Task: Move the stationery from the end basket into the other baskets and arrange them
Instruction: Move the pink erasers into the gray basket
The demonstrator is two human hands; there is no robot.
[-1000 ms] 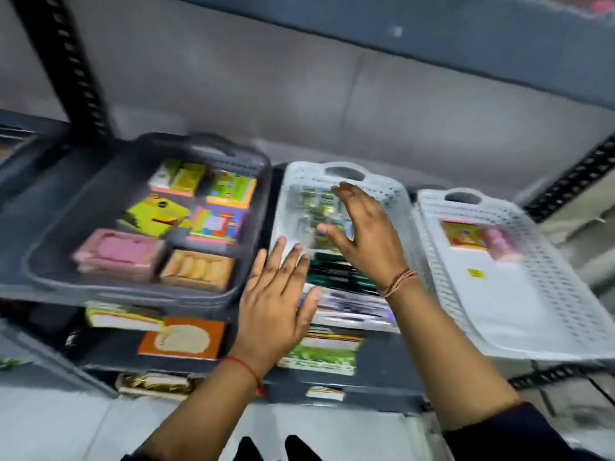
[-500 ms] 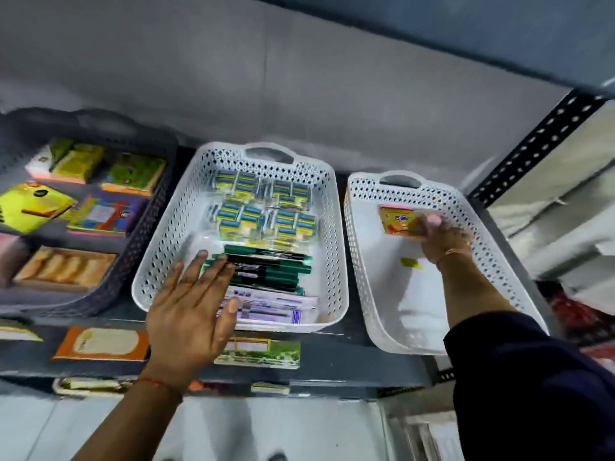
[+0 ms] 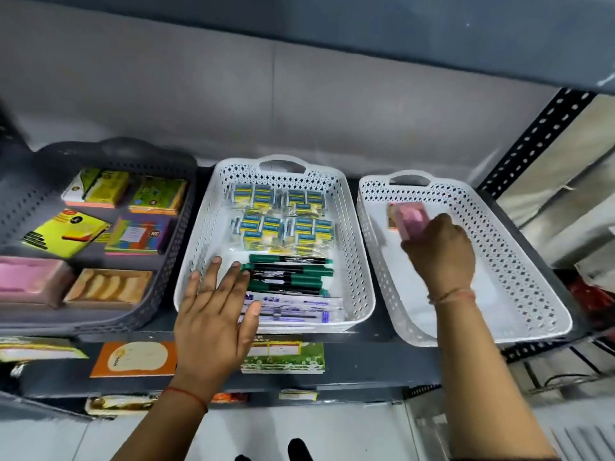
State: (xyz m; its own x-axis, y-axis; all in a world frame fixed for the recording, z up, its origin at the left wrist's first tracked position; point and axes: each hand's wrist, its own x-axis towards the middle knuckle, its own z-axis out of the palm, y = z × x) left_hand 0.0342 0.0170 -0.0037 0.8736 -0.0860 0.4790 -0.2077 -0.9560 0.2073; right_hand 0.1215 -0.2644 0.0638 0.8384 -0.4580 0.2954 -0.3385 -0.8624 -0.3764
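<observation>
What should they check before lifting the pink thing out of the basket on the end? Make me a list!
1. Right hand on the pink block: ok, fingers touch it; firm grip cannot tell.
2. Anything beneath it: cannot tell, an orange edge peeks out.
3. White perforated end basket otherwise emptied: ok.
4. Space in the white perforated middle basket: not ok, mostly filled by green markers and small blue-yellow packs.
5. Similar pink item in the dark grey basket: ok.
6. Left hand free: ok, open.
</observation>
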